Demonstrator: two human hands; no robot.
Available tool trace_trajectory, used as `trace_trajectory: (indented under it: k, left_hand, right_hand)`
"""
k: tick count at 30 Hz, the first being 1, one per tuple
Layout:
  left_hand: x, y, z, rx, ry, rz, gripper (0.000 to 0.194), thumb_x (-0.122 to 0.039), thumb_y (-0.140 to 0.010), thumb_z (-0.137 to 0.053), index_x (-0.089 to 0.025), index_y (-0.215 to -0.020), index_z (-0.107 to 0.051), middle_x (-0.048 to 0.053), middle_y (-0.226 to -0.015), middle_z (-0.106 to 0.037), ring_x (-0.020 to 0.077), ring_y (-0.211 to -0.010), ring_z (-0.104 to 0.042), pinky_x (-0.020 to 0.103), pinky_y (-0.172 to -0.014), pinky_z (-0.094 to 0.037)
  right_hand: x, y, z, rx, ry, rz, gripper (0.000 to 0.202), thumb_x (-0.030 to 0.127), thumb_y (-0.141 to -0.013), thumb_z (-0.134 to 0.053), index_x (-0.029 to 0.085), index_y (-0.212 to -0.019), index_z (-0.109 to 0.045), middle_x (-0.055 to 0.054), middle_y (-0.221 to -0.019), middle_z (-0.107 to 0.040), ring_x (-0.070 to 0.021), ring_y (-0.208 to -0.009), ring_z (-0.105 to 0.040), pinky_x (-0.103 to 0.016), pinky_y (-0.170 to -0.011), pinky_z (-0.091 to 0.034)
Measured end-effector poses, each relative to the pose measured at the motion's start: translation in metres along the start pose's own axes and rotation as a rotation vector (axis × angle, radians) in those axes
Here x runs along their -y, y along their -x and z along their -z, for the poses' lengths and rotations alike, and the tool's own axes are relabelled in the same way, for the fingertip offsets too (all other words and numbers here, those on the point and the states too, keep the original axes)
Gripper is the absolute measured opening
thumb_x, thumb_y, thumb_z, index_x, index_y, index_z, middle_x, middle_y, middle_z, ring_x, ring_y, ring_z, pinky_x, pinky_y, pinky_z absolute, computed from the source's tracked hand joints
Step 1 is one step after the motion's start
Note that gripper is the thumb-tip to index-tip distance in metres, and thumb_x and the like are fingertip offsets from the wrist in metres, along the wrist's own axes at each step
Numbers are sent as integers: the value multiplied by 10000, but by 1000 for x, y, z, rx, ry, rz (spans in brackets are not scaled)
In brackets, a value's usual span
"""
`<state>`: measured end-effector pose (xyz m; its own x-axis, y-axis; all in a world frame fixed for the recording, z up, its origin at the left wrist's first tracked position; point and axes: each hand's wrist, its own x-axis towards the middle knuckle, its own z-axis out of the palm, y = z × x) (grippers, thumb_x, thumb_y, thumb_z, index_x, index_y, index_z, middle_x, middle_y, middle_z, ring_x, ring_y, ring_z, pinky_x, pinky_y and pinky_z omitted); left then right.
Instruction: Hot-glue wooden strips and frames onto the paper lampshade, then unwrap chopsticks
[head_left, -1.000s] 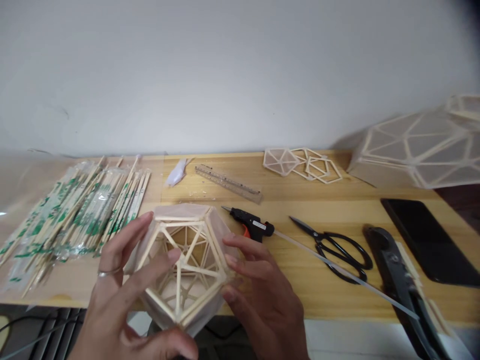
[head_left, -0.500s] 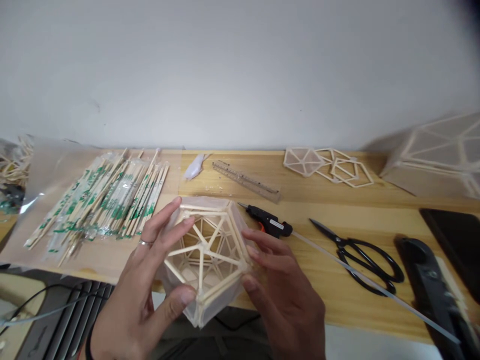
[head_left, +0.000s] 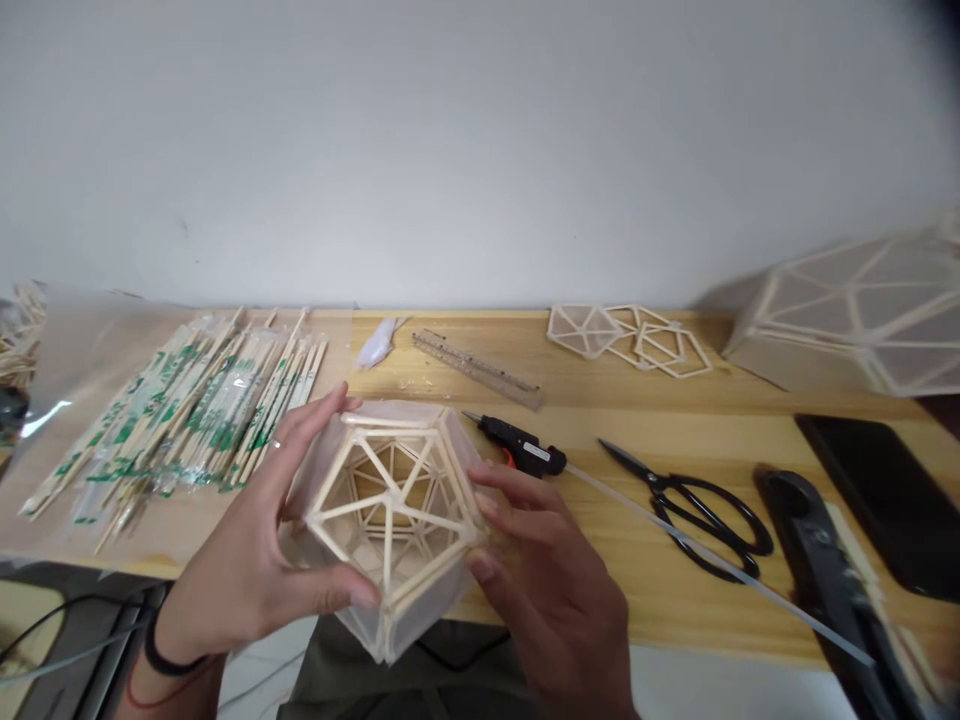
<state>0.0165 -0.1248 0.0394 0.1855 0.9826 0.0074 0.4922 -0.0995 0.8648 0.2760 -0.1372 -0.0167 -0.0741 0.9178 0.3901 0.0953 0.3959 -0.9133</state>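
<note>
Between my hands is a many-sided wooden stick frame (head_left: pixel 391 498), its sides covered in thin translucent sheet. A pentagon of sticks with spokes meeting at its centre faces up, and more sticks show inside through its open triangles. My left hand (head_left: pixel 255 545) is closed round the left side, thumb on the near rim and fingers along the far left edge. My right hand (head_left: pixel 551 585) grips the right edge between thumb and fingertips. Just beyond the right fingers lies a black hot glue gun (head_left: pixel 521 445), a long clear glue stick (head_left: pixel 705 555) trailing from its back.
Wrapped chopsticks (head_left: pixel 202 400) lie in a pile at left. Toward the wall are a clear ruler (head_left: pixel 477 368) and flat stick pentagons (head_left: pixel 637 340). Black scissors (head_left: pixel 690 510), a long black tool (head_left: pixel 814 560) and a phone (head_left: pixel 881 490) lie right; a larger covered frame (head_left: pixel 847 310) stands behind.
The view has shifted slightly right. My left fingers have moved off the frame's top face to its outer left side, uncovering the pentagon's left corner. The right hand keeps its grip.
</note>
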Motion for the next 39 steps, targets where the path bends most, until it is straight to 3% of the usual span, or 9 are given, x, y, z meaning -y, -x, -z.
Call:
trace_trajectory:
  k: [6, 11, 16, 28, 39]
  left_hand:
    - [7, -7, -2, 36, 59, 25, 1219, -757, -581, -908, -400, -1630, -399, 107, -1754, -302, 493, -1588, -334, 673, -1290, -329]
    - [8, -8, -2, 54, 43, -11, 1144, -785, -591, -877, -455, -1588, -423, 82, -1725, -334, 472, -1606, -292, 698, -1323, -210]
    - [9, -8, -2, 48, 64, -8, 1129, -815, -576, -854, -472, -1570, -442, 80, -1702, -374, 479, -1592, -312, 715, -1314, -215]
    - [8, -7, -1, 39, -6, -14, 1133, -832, -616, -825, -449, -1597, -408, 81, -1715, -338, 485, -1594, -300, 715, -1310, -254]
    - [9, -5, -3, -9, -4, 39, 1180, -833, -548, -856, -439, -1577, -433, 89, -1696, -386, 513, -1547, -392, 711, -1276, -340]
  right_hand:
    - [-1, -1, 2, -1, 12, -6, 270, 187, -974, -724, 296, -1219, -700, -85, -1367, -718, -278, -1299, -676, -493, -1088, -577]
    - [-10, 1, -1, -9, 7, 40, 264, 192, -968, -715, 285, -1214, -700, -100, -1364, -718, -286, -1287, -683, -490, -1067, -592]
    - [-14, 3, -6, -75, -49, 32, 211, 253, -1004, -686, 286, -1210, -714, -113, -1323, -724, -305, -1281, -685, -537, -1079, -579]
    - [-9, -4, -1, -15, 17, 82, 287, 207, -968, -699, 298, -1240, -688, -108, -1304, -722, -299, -1198, -721, -504, -1006, -616]
    - [-4, -7, 1, 1, -33, 25, 270, 220, -991, -696, 314, -1242, -671, -86, -1328, -703, -287, -1246, -684, -546, -1100, -552]
